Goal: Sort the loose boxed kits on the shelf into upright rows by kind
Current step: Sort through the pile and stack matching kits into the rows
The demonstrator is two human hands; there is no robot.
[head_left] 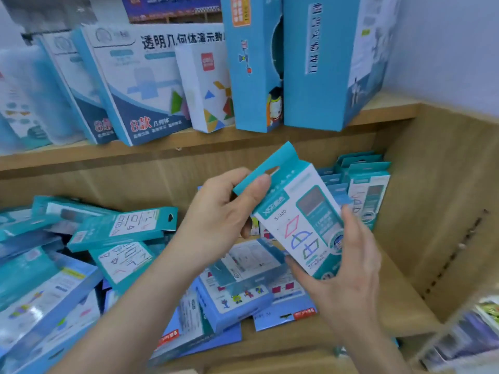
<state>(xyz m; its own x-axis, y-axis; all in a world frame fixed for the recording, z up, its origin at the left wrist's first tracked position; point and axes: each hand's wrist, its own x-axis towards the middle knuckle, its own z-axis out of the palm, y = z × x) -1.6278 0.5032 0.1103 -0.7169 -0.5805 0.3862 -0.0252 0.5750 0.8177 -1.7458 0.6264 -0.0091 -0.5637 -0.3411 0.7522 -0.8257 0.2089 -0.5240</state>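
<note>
Looking light and stiff, the teal kit box (297, 220) is held in the middle of the frame, pinched at its hang tab by the left hand (224, 211) and cupped underneath by the right hand (348, 265). It is best gripped by its hard side edges, since thin card may be squashed.

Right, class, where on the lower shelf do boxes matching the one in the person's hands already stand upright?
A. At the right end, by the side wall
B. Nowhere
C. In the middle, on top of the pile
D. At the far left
A: behind the held box, gripped by the left hand and right hand, an upright row of like teal boxes stands by the side wall.
</note>
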